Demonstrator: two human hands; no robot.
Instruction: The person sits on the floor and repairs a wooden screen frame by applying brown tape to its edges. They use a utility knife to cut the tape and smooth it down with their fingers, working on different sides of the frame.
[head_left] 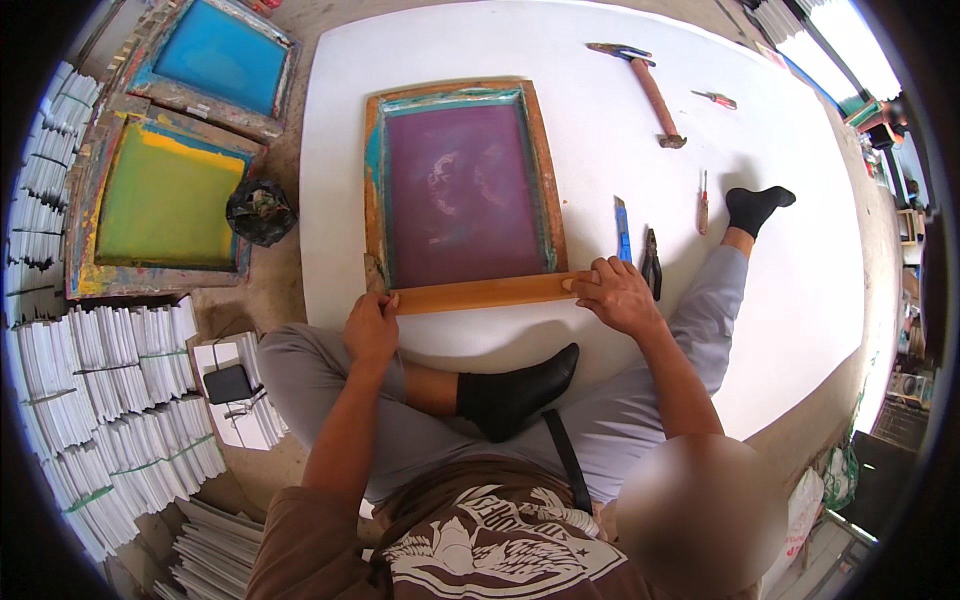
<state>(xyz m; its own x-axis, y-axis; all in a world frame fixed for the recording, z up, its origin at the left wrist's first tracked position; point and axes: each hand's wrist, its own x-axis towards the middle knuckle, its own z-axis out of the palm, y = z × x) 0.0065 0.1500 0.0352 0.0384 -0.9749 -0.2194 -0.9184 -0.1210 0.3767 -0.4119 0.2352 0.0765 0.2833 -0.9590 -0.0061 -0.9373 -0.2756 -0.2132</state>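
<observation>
- Starting at the left, I have my left hand [371, 328] pinching one end of the wooden slat [480, 293]; I'd square that end first.
- Mid-span, the slat runs along the near edge of the purple-meshed screen frame [543, 165] on the white board [780, 260]; I can't tell whether it overlaps or abuts, so I'd check the seam.
- Rightward, my right hand [618, 295] pinches the other end; I'd press evenly, knuckles clear of the pliers [651, 265].

Strip [485, 293]: smooth wood. Frame [544, 165]: rough, paint-stained wood. Trousers [312, 370]: cloth.
</observation>
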